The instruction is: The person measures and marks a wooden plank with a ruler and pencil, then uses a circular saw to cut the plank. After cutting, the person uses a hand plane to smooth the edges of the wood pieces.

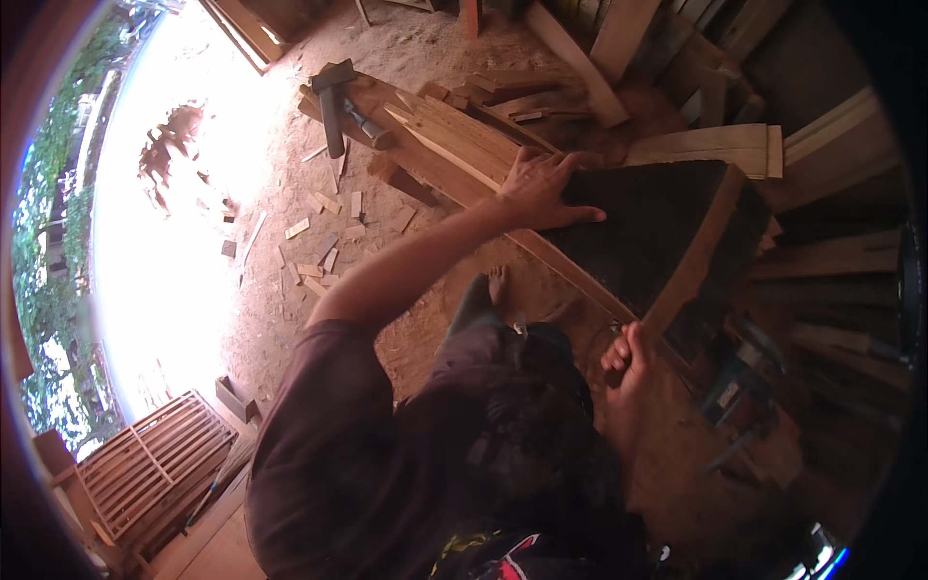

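"Just beyond the person's lap, what are the two hands doing?"

"The left hand [543, 190] is resting open on the left end of a dark panel [633, 237], its thumb pointing right across the surface and its fingers reaching over the far edge."

"And the right hand [628, 360]?"

"It is lying nearer, right by the panel's near corner, where a brown wooden strip [691, 256] is running off toward the far right. The fingers are curling into a closed fist; what they are gripping, if anything, I cannot tell."

"So where is the panel sitting?"

"It is slanting across the space in front of the person, with a bare foot [498, 285] showing on its near side. Long pale boards [449, 135] are stretching from beside the left hand toward the far left, and a T-shaped dark tool [332, 116] is lying at their far end."

"What is surrounding all this?"

"Small wood offcuts [298, 228] are lying scattered on the dusty ground to the left. A slatted wooden frame [155, 462] is leaning at the near left. Planks [701, 148] are lying beyond the panel at the far right, and what is looking like a power tool [737, 394] is sitting in dim light to the right of the right hand."
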Action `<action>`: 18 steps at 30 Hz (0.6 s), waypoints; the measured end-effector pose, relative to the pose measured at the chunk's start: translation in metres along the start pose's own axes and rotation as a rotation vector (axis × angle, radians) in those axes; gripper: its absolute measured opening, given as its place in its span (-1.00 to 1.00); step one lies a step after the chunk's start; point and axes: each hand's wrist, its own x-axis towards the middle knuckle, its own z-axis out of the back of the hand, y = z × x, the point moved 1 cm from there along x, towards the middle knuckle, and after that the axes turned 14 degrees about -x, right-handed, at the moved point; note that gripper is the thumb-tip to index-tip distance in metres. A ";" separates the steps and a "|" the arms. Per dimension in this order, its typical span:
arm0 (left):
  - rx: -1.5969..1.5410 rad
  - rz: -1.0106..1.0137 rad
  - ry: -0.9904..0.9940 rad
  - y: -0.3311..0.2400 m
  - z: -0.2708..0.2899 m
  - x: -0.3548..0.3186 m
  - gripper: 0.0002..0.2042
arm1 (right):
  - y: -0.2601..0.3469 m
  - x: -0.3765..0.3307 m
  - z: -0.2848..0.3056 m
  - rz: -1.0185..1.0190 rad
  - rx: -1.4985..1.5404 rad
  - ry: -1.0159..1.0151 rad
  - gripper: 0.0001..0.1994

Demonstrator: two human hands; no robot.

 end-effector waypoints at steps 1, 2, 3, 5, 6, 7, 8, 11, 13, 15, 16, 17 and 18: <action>-0.054 -0.022 0.081 0.009 0.009 0.002 0.09 | 0.006 -0.020 0.004 0.012 -0.058 -0.069 -0.78; -0.112 -0.052 0.172 0.017 0.017 0.005 0.14 | 0.011 -0.043 0.011 0.024 -0.112 -0.151 -0.78; -0.061 -0.109 0.231 0.024 0.026 0.007 0.18 | 0.015 -0.064 0.018 0.035 -0.163 -0.244 -0.78; 0.037 -0.193 0.307 0.035 0.039 -0.002 0.24 | 0.029 -0.108 0.038 0.137 -0.275 -0.381 -0.79; 0.111 -0.236 0.327 0.036 0.046 -0.004 0.26 | 0.036 -0.133 0.048 0.192 -0.323 -0.460 -0.79; 0.228 -0.298 0.315 0.049 0.043 -0.003 0.24 | 0.045 -0.155 0.055 0.236 -0.339 -0.594 -0.80; 0.349 -0.355 0.293 0.059 0.037 0.000 0.23 | 0.053 -0.174 0.058 0.276 -0.353 -0.719 -0.81; 0.476 -0.253 0.275 0.042 0.026 0.001 0.01 | 0.071 -0.219 0.059 0.432 -0.313 -0.967 -0.80; 0.475 -0.262 0.270 0.045 0.028 0.002 -0.07 | 0.073 -0.226 0.061 0.539 -0.268 -1.013 -0.79; 0.483 -0.295 0.226 0.059 0.028 -0.004 -0.07 | 0.065 -0.210 0.074 0.650 -0.216 -0.976 -0.79; 0.480 -0.304 0.209 0.057 0.027 -0.015 -0.08 | 0.066 -0.209 0.076 0.654 -0.189 -1.002 -0.78; 0.446 -0.256 0.218 0.055 0.028 -0.022 -0.08 | 0.068 -0.207 0.076 0.659 -0.162 -1.023 -0.78; 0.409 -0.196 0.227 0.047 0.027 -0.036 -0.09 | 0.073 -0.206 0.084 0.657 -0.144 -1.039 -0.78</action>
